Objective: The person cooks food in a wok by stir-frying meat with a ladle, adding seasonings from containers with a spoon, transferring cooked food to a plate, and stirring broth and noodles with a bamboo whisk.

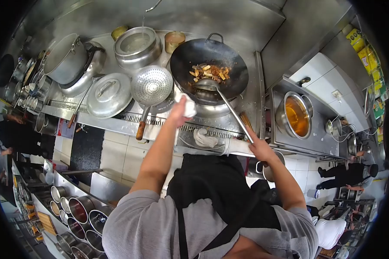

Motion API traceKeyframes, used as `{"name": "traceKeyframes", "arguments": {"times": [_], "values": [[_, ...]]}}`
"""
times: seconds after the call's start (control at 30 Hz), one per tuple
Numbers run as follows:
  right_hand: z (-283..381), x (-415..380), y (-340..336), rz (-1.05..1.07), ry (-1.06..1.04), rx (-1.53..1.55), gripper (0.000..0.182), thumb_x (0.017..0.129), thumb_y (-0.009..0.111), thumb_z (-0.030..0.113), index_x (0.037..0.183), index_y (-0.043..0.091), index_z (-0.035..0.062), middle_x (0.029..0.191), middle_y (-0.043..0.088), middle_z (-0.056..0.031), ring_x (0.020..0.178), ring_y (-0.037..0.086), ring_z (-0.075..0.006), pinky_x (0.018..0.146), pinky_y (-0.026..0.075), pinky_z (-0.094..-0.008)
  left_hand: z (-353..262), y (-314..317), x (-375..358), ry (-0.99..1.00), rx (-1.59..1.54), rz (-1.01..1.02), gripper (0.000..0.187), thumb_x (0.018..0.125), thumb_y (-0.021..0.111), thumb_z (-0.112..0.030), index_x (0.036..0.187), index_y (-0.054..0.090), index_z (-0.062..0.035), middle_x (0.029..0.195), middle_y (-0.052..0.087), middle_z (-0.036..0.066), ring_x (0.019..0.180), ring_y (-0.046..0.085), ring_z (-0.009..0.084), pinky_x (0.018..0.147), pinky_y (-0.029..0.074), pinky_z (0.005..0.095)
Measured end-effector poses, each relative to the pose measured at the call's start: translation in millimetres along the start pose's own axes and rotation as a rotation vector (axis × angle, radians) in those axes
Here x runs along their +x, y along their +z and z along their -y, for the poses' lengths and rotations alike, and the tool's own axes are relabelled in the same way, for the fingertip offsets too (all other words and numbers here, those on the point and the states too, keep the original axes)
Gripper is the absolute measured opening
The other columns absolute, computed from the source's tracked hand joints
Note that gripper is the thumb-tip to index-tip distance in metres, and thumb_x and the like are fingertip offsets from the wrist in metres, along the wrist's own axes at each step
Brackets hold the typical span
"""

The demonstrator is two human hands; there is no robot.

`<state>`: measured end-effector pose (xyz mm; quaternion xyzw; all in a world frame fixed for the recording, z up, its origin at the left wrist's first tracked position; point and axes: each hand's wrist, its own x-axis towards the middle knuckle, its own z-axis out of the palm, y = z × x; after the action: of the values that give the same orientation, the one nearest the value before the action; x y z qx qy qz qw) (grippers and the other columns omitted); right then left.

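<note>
A black wok (pixel 181 62) sits on the stove, holding browned food pieces (pixel 211 72). My right hand (pixel 259 146) is wrapped round the long handle of a metal ladle (pixel 231 108), whose bowl rests in the wok against the food. At the wok's lower left edge, my left hand (pixel 180 113) is closed on a folded white cloth (pixel 188 106). Left of that hand lies a perforated strainer (pixel 151 85) with a wooden handle. A second white cloth (pixel 205 138) lies on the stove's front edge, between my hands.
A lidded pot (pixel 109 96), a pot under running water (pixel 136 47) and a large pot (pixel 65 59) stand to the left. An amber liquid fills a pot (pixel 296 115) at right. Other people stand at far left and far right (pixel 348 176).
</note>
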<state>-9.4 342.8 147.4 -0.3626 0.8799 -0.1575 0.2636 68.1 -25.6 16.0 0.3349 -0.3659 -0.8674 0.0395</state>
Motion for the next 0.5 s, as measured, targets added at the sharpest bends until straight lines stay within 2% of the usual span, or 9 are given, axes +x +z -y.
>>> {"name": "traceKeyframes", "arguments": {"times": [0.03,0.1,0.13,0.23,0.3,0.37,0.43,0.47,0.5], "values": [[28,7,-10,0.110,0.193,-0.014,0.079,0.085,0.051,0.007,0.154,0.014,0.0211,0.120,0.055,-0.0346,0.105,0.057,-0.0472,0.094,0.044,-0.0471,0,18,5,-0.051,0.026,0.057,0.042,0.096,0.045,-0.057,0.100,0.061,-0.0184,0.084,0.067,0.001,0.074,0.064,0.0200,0.065,0.047,0.0403],[19,14,-7,-0.010,-0.039,-0.071,0.080,0.084,0.049,0.007,0.154,0.010,0.0173,0.121,0.054,-0.0349,0.107,0.057,-0.0470,0.094,0.044,-0.0473,-2,45,23,-0.206,0.048,0.088,0.048,0.093,0.045,-0.064,0.101,0.061,-0.0189,0.085,0.067,0.003,0.071,0.064,0.0208,0.055,0.046,0.0381],[26,18,-17,0.020,-0.023,-0.075,0.081,0.084,0.049,0.007,0.154,0.010,0.0182,0.121,0.054,-0.0349,0.106,0.057,-0.0472,0.094,0.044,-0.0475,1,50,47,-0.245,0.097,0.125,0.046,0.090,0.050,-0.064,0.093,0.062,-0.0202,0.078,0.065,0.002,0.066,0.062,0.0206,0.054,0.045,0.0372],[43,30,-23,0.077,0.095,-0.126,0.082,0.084,0.049,0.008,0.154,0.009,0.0203,0.120,0.055,-0.0345,0.105,0.058,-0.0471,0.094,0.044,-0.0480,19,67,85,-0.214,0.116,-0.048,0.024,0.089,0.062,-0.043,0.090,0.062,-0.0195,0.078,0.065,0.001,0.066,0.062,0.0199,0.053,0.044,0.0388],[47,15,-25,0.112,0.175,-0.172,0.083,0.083,0.050,0.009,0.155,0.009,0.0215,0.119,0.056,-0.0342,0.104,0.059,-0.0468,0.093,0.045,-0.0482,28,75,48,-0.112,0.150,-0.065,0.015,0.090,0.059,-0.026,0.102,0.061,-0.0170,0.087,0.067,0.003,0.070,0.064,0.0196,0.053,0.046,0.0388],[65,-21,-63,0.159,0.131,-0.202,0.086,0.082,0.051,0.008,0.155,0.008,0.0256,0.112,0.060,-0.0330,0.101,0.061,-0.0464,0.089,0.047,-0.0484,45,78,-23,0.069,-0.172,-0.155,0.023,0.095,0.051,-0.026,0.116,0.056,-0.0169,0.088,0.066,0.003,0.069,0.064,0.0210,0.047,0.044,0.0390],[39,-50,-92,0.288,0.030,-0.185,0.088,0.081,0.052,0.008,0.154,0.008,0.0291,0.109,0.062,-0.0316,0.098,0.062,-0.0451,0.087,0.048,-0.0472,27,90,-108,-0.046,-0.083,-0.058,0.028,0.096,0.050,-0.022,0.123,0.052,-0.0158,0.091,0.066,0.005,0.068,0.064,0.0213,0.045,0.046,0.0373],[19,-50,-100,0.312,-0.015,-0.151,0.089,0.080,0.053,0.009,0.154,0.008,0.0319,0.110,0.062,-0.0307,0.095,0.063,-0.0442,0.087,0.049,-0.0457,43,84,-77,0.023,-0.201,-0.062,0.022,0.096,0.049,-0.022,0.117,0.054,-0.0159,0.091,0.065,0.005,0.068,0.063,0.0204,0.044,0.044,0.0409],[17,-42,-100,0.252,-0.041,-0.155,0.089,0.080,0.054,0.009,0.154,0.009,0.0316,0.108,0.063,-0.0302,0.094,0.063,-0.0435,0.086,0.049,-0.0458,42,72,-50,0.000,-0.079,0.004,0.018,0.095,0.050,-0.026,0.109,0.056,-0.0157,0.089,0.065,0.004,0.069,0.063,0.0203,0.049,0.044,0.0435]]}}
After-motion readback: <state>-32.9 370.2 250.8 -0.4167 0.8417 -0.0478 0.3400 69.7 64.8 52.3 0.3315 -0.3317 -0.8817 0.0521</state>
